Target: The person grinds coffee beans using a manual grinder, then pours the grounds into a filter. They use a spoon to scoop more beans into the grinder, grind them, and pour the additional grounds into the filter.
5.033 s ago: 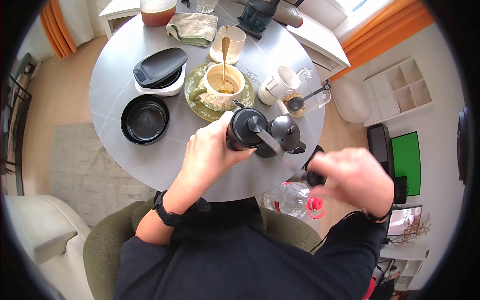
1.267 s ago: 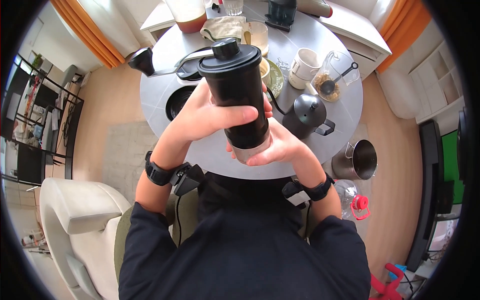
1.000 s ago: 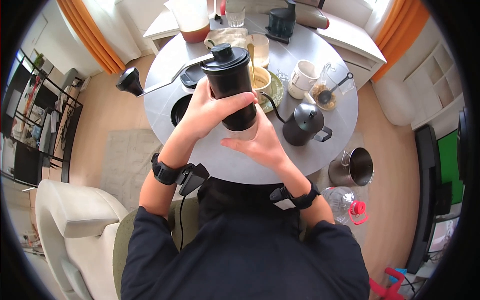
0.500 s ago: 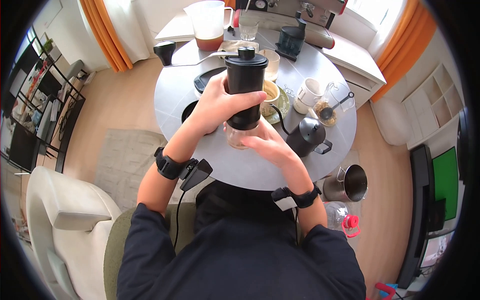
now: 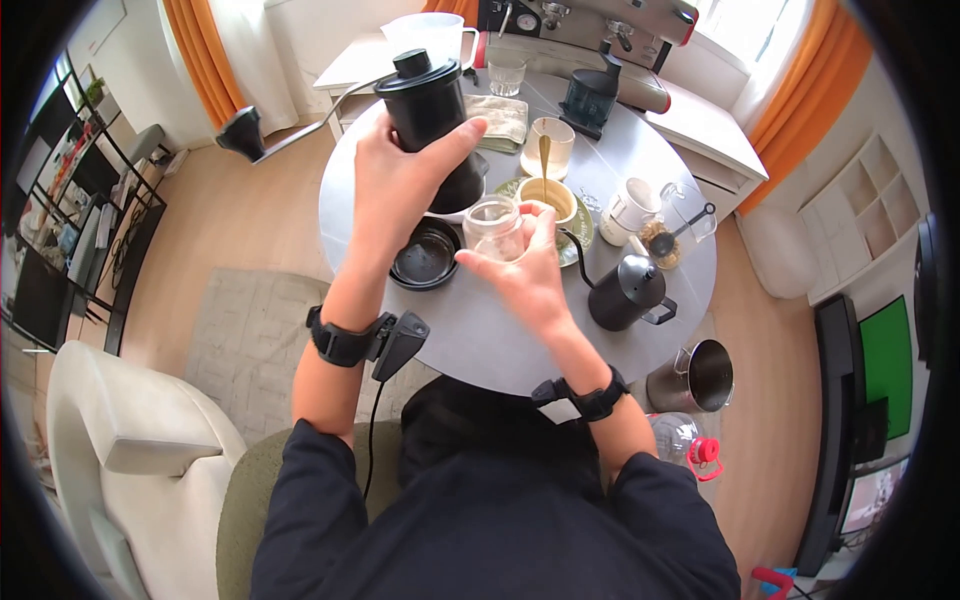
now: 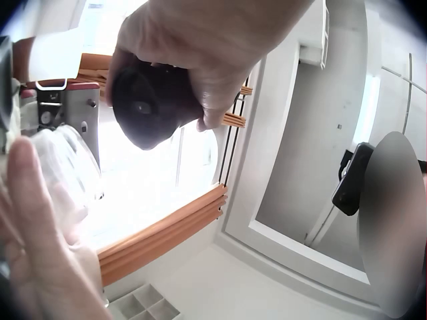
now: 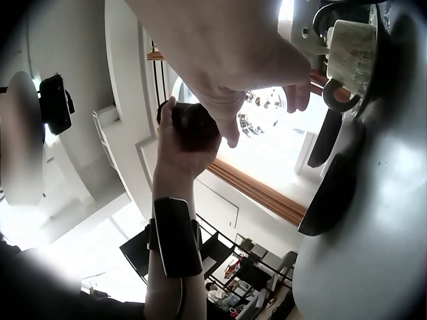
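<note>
A round grey table (image 5: 480, 345) is spreading out beneath both hands. The left hand (image 5: 395, 190) is gripping a black grinder (image 5: 430, 105), fingers and thumb wrapped round its body, the crank knob (image 5: 240, 133) jutting out to that hand's left. The right hand (image 5: 525, 283) is pinching a clear jar (image 5: 491, 228), which is sitting apart from and lower than the grinder. A black kettle (image 5: 628, 293) is standing to the right hand's right; a cup (image 5: 566, 206) is resting just beyond its fingers.

Head view downward — wrist views close, upward — black grinder (image 5: 428, 112) in all
</note>
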